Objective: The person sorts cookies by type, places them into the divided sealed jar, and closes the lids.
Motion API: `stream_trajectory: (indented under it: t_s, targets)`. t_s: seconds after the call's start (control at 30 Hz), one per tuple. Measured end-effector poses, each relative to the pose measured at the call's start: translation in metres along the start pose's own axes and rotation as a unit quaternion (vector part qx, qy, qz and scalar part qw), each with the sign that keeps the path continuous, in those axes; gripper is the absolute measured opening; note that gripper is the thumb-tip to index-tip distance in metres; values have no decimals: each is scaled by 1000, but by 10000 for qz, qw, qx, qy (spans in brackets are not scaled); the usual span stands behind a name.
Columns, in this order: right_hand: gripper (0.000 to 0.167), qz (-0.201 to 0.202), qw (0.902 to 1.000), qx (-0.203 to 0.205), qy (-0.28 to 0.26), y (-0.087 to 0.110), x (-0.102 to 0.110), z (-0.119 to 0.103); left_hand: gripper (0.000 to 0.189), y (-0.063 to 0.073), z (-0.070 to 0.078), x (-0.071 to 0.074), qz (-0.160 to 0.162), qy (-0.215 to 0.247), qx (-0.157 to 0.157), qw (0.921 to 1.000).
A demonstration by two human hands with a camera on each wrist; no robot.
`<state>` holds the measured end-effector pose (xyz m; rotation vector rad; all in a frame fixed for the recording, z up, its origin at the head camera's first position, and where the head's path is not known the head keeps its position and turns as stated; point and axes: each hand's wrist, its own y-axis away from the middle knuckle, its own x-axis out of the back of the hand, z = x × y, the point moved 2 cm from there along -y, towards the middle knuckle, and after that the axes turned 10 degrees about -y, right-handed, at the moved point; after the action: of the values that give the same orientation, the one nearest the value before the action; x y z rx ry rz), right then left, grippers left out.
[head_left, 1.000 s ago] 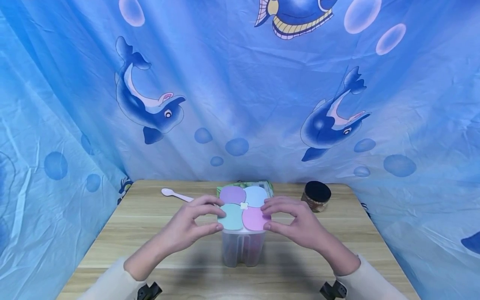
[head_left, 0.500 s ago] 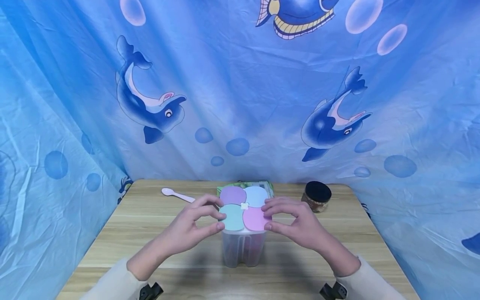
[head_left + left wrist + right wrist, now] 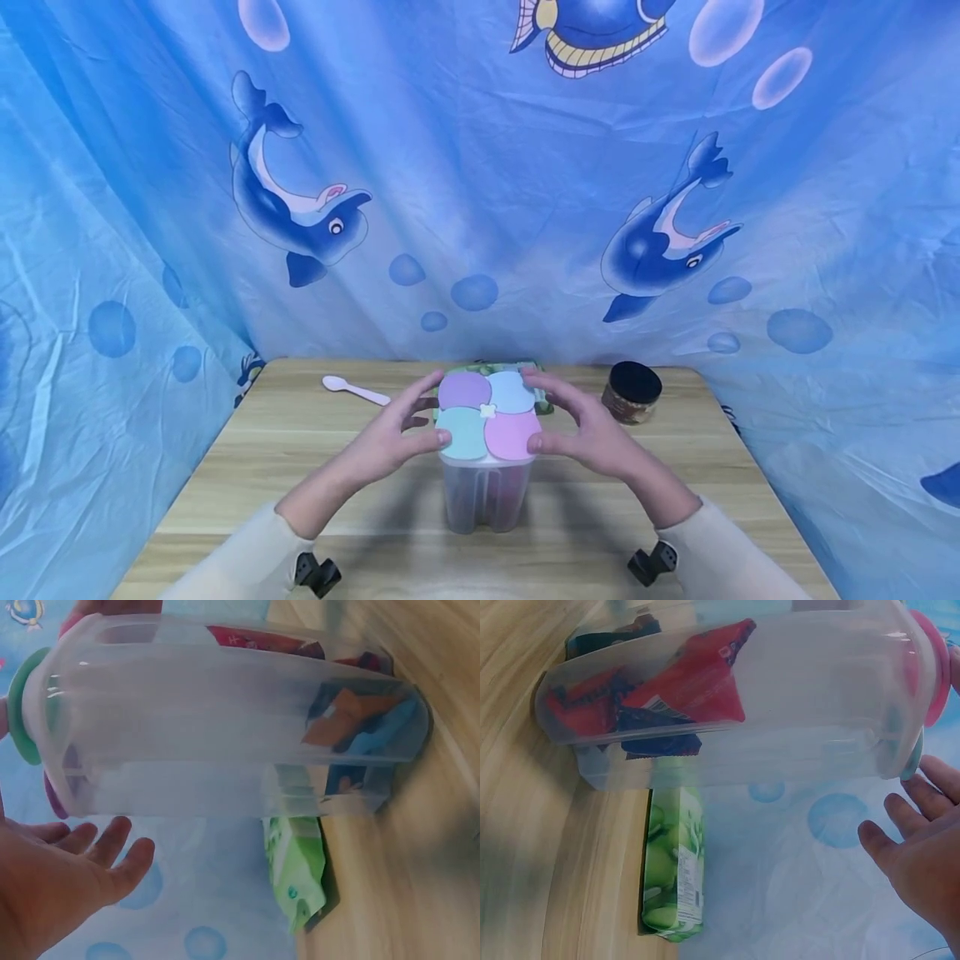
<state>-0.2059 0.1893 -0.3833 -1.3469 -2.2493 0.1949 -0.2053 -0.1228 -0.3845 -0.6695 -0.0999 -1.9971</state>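
A tall clear plastic storage container (image 3: 487, 500) stands upright on the table, with small wrapped snack packs (image 3: 697, 682) low inside it. Four-petal lid flaps cover its top: purple (image 3: 465, 389), light blue (image 3: 512, 392), teal (image 3: 461, 433) and pink (image 3: 512, 437). My left hand (image 3: 390, 437) is at the lid's left side, its thumb on the teal flap's edge and its fingers spread. Opposite it, my right hand (image 3: 596, 433) has its thumb at the pink flap and its fingertips by the light blue one. In both wrist views, the loose fingers sit beside the container's top.
Behind the container lies a green package (image 3: 675, 862) with fruit printed on it. A pale pink spoon (image 3: 356, 390) rests at the back left of the wooden table (image 3: 270, 467). At the back right stands a black-lidded jar (image 3: 632, 392). A blue sea-themed curtain (image 3: 480, 208) hangs behind.
Both hands have spread their fingers outward and toward the back corners of the lid, where before they were bent over the front flaps. The container has stayed in place.
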Motion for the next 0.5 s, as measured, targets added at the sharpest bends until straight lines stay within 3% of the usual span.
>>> stream_trajectory:
  t_s: [0.17, 0.5]
  targets:
    - [79, -36, 9999, -27, -120, 1, -2, 0, 86, 1, -4, -6, -147, 628, 168, 9978]
    - [81, 27, 10000, 22, 25, 4, -3, 0, 82, 7, -7, -14, -96, 799, 61, 9967]
